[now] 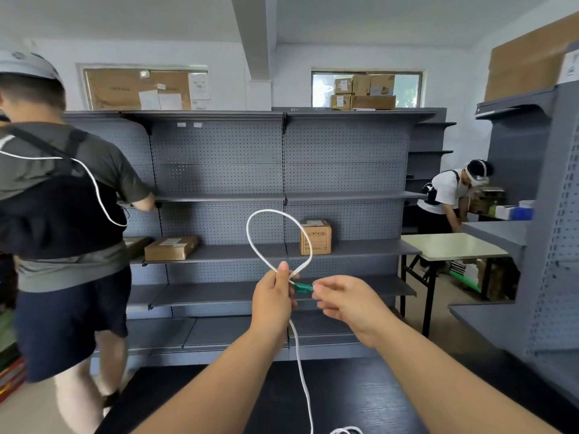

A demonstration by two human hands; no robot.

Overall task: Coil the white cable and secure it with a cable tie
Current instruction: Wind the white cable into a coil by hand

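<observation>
White cable has one loop: your left hand pinches its crossing, your right hand grips the green connector. Next, add loops.

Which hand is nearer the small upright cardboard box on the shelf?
Left, judging by the image. The left hand is below the small upright cardboard box, slightly left; the right hand sits lower and to the right.

The location was a stockroom or retail storage room. Beyond the fingers stood grey pegboard shelving carrying a few cardboard boxes. More cartons were stacked above it, and a folding table stood to the right.
</observation>
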